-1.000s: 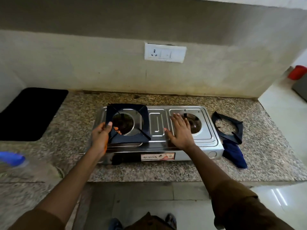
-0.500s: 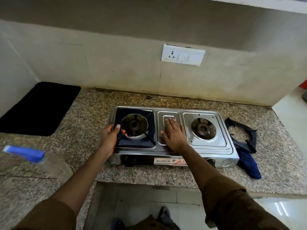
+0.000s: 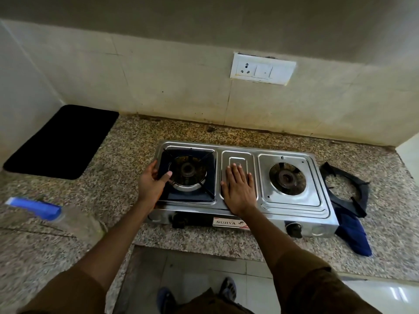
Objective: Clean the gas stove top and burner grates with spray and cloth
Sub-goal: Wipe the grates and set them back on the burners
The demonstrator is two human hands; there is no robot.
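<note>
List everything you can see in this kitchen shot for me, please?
gas stove: one, steel, on the granite counter
burner grates: two, black; one seated over the left burner, one lying on the counter right of the stove
cloth: one, dark blue, under the loose grate's near edge
spray bottle: one, clear with blue head, lying at counter's left
mat: one, black, far left
socket plate: one, white, on the wall
left hand: fingers gripping the seated grate's left edge
right hand: flat on the stove's middle panel
</note>
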